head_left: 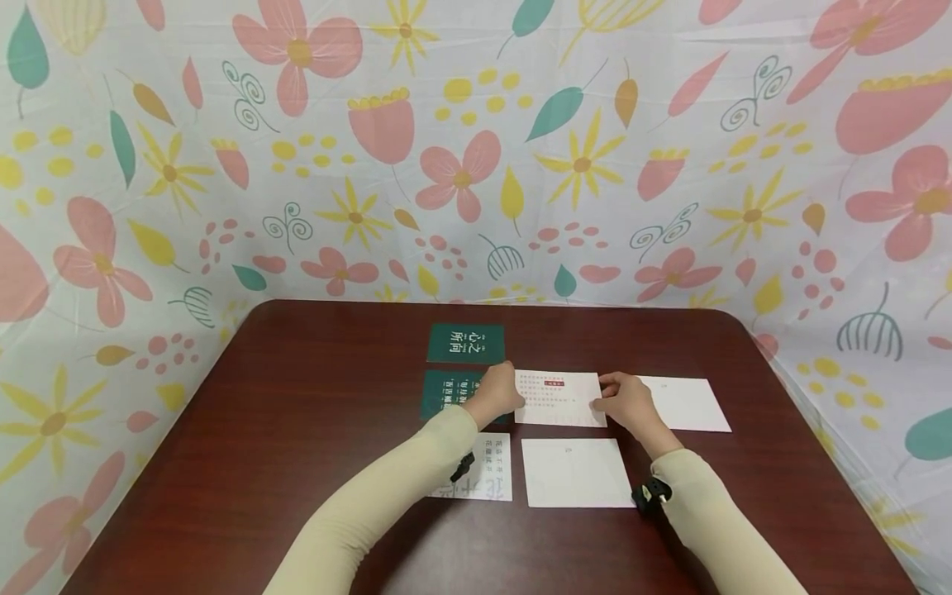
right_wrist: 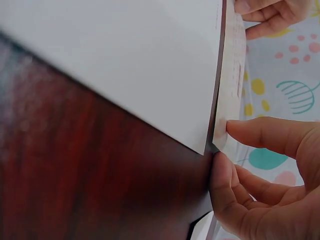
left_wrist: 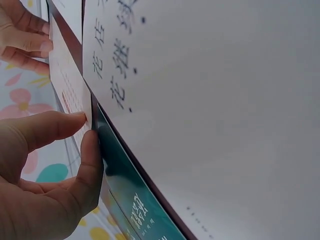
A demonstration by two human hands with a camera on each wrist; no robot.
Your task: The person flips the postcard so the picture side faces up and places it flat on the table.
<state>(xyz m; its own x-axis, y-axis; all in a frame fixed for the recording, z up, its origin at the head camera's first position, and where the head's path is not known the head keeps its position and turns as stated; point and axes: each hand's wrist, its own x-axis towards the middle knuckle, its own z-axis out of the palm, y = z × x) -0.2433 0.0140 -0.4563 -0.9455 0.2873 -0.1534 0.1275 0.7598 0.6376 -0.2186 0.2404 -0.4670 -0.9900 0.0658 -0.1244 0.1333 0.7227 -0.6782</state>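
A white card with red print (head_left: pixel 558 406) lies at the middle of the arrangement, held at both short ends. My left hand (head_left: pixel 497 393) pinches its left edge between thumb and forefinger, beside a dark green card (head_left: pixel 442 392) that it partly covers. At the opposite edge, my right hand (head_left: pixel 628 403) grips the same card; in the right wrist view the thumb (right_wrist: pixel 250 131) presses on its face near a corner. A mostly blank white card (head_left: pixel 687 403) lies just right of that hand.
Another green card with white lettering (head_left: pixel 466 344) lies farther back. Nearer the front are a white card with grey characters (head_left: pixel 494 467), partly behind the left sleeve, and a blank white card (head_left: pixel 576 473). Beyond the brown table (head_left: pixel 327 372) hangs a flowered cloth (head_left: pixel 461 99).
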